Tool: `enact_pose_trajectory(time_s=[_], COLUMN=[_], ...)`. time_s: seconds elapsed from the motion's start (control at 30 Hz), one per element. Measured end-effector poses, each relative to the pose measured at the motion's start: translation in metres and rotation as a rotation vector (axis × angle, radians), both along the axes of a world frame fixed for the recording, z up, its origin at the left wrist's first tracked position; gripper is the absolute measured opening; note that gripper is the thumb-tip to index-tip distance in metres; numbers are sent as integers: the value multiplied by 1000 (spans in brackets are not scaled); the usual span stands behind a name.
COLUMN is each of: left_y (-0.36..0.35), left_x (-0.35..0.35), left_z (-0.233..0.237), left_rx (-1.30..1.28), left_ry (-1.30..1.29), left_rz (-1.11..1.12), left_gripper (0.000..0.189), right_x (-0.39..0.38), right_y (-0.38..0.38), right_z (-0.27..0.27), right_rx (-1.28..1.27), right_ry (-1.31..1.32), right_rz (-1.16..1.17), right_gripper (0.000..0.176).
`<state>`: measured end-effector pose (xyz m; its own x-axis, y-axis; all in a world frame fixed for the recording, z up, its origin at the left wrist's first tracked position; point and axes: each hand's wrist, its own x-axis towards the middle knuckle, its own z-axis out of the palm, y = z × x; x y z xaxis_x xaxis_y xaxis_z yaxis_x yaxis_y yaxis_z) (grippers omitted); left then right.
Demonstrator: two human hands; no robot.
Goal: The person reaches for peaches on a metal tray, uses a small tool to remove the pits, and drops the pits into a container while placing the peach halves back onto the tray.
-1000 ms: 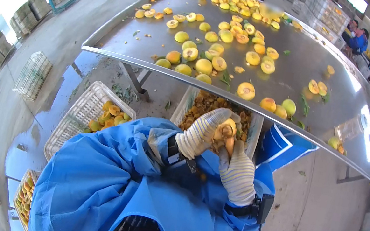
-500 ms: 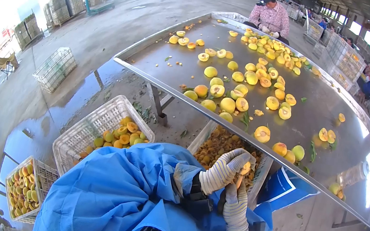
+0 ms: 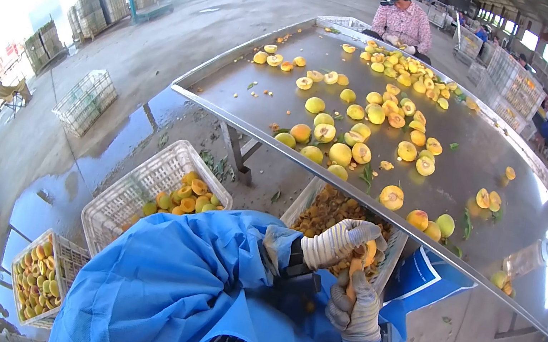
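My left hand (image 3: 341,244), in a striped knit glove, is closed around a cut yellow peach (image 3: 370,251) at the table's near edge. Just below it, my right hand (image 3: 358,310), gloved too, grips the tan handle (image 3: 352,277) of a slim tool. Its working end is against or close to the peach; the fingers hide exactly where. Beneath both hands stands a crate of brown peach pits and scraps (image 3: 332,213). A faint blurred yellowish spot (image 3: 309,306) shows over the dark gap by my blue sleeve.
Whole and halved peaches (image 3: 340,155) with leaves lie across the metal table (image 3: 263,107). To the left are a white crate of peach halves (image 3: 110,205) and another filled crate (image 3: 61,251). A blue container (image 3: 412,277) stands under the table edge. Another person (image 3: 404,22) sits opposite.
My right hand has moved slightly down and away from my left, so more of the tan handle shows. The left hand stays closed on the peach. The view has shifted a little.
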<state>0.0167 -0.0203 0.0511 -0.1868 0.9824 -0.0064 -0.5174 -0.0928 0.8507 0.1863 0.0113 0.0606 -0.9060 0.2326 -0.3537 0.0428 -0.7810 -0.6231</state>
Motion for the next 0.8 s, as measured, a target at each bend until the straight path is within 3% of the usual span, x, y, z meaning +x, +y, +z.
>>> enact_pose_trajectory(time_s=[0.17,0.23,0.33,0.43,0.47,0.57,0.7,0.8], left_y=[3,7,12,12,10,5,15,23], left_x=[-1,4,8,5,6,4,3,-5], left_z=[10,7,-8,-15,-18,-5,-6,-18], left_rx=[-92,-87,-80,-52,-41,-106,-123,5], left_ry=[-126,-173,-271,-209,-196,-369,-458,-396], left_rz=[-18,99,188,190,189,-25,-3,166], left_gripper=[41,40,40,40,40,39,42,42], right_x=[-3,-7,-15,-15,-11,-11,-12,-3], right_y=[9,8,2,2,5,10,17,23], right_z=[-6,-9,-6,-10,-6,-18,-16,-13], right_rx=[-149,-160,389,230,71,-273,-296,-184], right_ry=[144,191,-79,-108,-62,172,263,309], right_rz=[99,82,-47,-11,37,132,111,39], right_gripper=[36,37,39,42,40,40,39,39])
